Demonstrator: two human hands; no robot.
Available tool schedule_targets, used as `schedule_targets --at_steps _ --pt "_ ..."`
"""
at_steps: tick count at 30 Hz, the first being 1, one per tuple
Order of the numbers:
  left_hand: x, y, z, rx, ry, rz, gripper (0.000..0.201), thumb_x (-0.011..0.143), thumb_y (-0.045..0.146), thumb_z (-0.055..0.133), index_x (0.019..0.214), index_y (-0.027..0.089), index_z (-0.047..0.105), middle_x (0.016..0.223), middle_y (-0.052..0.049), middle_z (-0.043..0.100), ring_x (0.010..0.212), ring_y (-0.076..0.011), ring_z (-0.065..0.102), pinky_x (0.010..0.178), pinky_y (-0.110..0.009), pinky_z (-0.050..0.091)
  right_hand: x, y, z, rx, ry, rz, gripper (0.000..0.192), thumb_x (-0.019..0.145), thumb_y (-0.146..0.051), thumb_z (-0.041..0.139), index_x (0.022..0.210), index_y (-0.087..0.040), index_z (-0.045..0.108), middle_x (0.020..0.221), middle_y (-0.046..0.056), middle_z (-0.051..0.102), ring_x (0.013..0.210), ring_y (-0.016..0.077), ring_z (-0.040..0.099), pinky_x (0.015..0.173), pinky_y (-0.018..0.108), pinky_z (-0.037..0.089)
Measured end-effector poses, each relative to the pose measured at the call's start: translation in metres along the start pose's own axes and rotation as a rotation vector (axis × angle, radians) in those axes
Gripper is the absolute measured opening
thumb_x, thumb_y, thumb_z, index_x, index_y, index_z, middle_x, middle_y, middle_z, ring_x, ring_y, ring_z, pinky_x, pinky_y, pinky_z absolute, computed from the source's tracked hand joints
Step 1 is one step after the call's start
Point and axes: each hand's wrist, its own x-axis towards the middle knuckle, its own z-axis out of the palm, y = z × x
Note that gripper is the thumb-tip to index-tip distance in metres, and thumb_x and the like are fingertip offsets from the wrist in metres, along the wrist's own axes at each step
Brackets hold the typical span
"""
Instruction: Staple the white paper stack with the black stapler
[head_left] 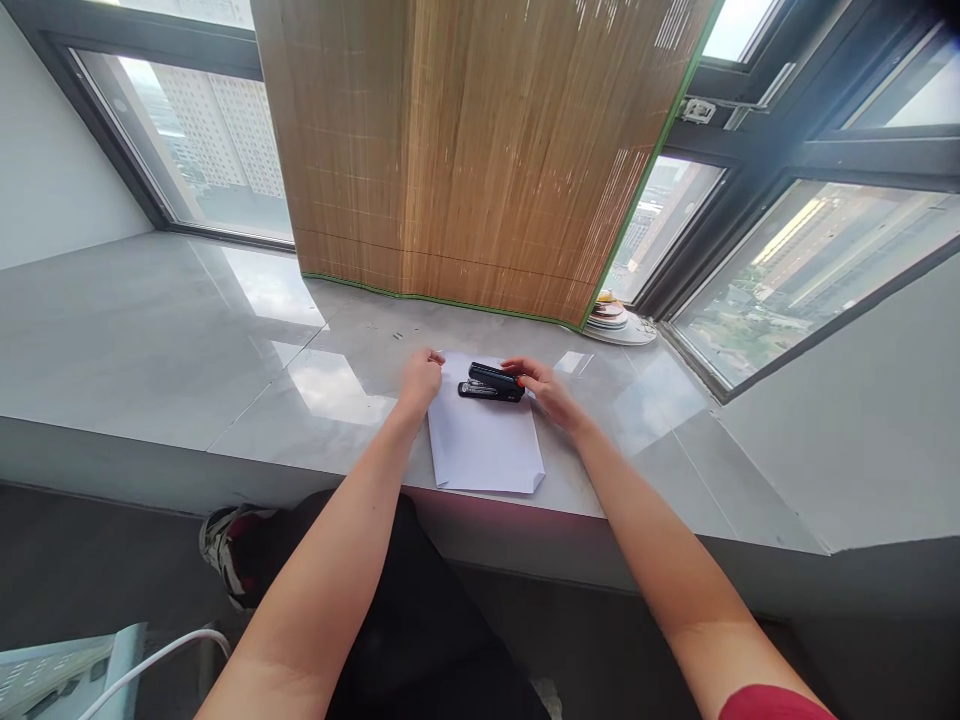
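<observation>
White sheets of paper [484, 450] lie on the grey tiled sill, with a curled corner at the near right. Across their far part rests a black stapler [491, 383], its jaws apart and pointing left. My right hand [551, 392] grips the stapler's back end, where a small orange part shows, with the forefinger stretched out above it. At the far left corner of the paper, my left hand [424, 378] is closed, its fingertips pinching the edge. Part of that grip is hidden by the hand itself.
A bamboo blind [465, 160] hangs behind the paper, in front of the windows. Stacked plates [619, 325] stand at its lower right. A few tiny bits [397, 336] lie on the sill. A pale blue rack [67, 675] with a white cable is at the lower left.
</observation>
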Motion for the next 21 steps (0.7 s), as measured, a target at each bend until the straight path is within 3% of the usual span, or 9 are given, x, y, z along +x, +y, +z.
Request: schedule_targets --at_steps 5,11,15,21 --pt "0.004 -0.001 -0.002 -0.179 0.049 -0.074 0.016 0.073 0.011 0.054 0.079 0.02 0.065 0.1 -0.01 0.073 0.096 -0.0221 0.07 0.09 -0.035 0.053 0.002 0.006 0.0 -0.147 -0.012 -0.063 0.04 0.085 -0.025 0.049 0.116 -0.025 0.074 0.122 0.005 0.078 0.121 0.0274 0.068 0.114 0.049 0.049" --pt "0.005 0.003 -0.005 -0.289 0.068 -0.169 0.015 0.075 0.008 0.056 0.082 0.02 0.061 0.097 -0.01 0.073 0.093 -0.0208 0.071 0.09 -0.035 0.055 -0.002 0.006 0.004 -0.328 -0.042 -0.155 0.045 0.09 -0.022 0.044 0.127 -0.026 0.07 0.129 0.005 0.076 0.12 0.0266 0.067 0.113 0.048 0.051" --pt "0.004 0.007 -0.007 -0.359 0.134 -0.281 0.02 0.081 0.007 0.058 0.093 0.022 0.054 0.101 -0.01 0.074 0.098 -0.0208 0.074 0.09 -0.034 0.057 -0.003 0.005 0.006 -0.351 -0.051 -0.17 0.046 0.09 -0.02 0.043 0.128 -0.025 0.068 0.128 0.006 0.075 0.118 0.0274 0.067 0.111 0.05 0.051" --pt "0.001 0.013 -0.011 -0.403 0.14 -0.311 0.017 0.085 0.007 0.058 0.093 0.022 0.053 0.101 -0.012 0.074 0.101 -0.0219 0.075 0.09 -0.033 0.059 0.001 0.01 0.009 -0.316 0.006 -0.129 0.038 0.091 -0.024 0.045 0.12 -0.026 0.069 0.119 0.006 0.076 0.115 0.0279 0.068 0.108 0.049 0.052"
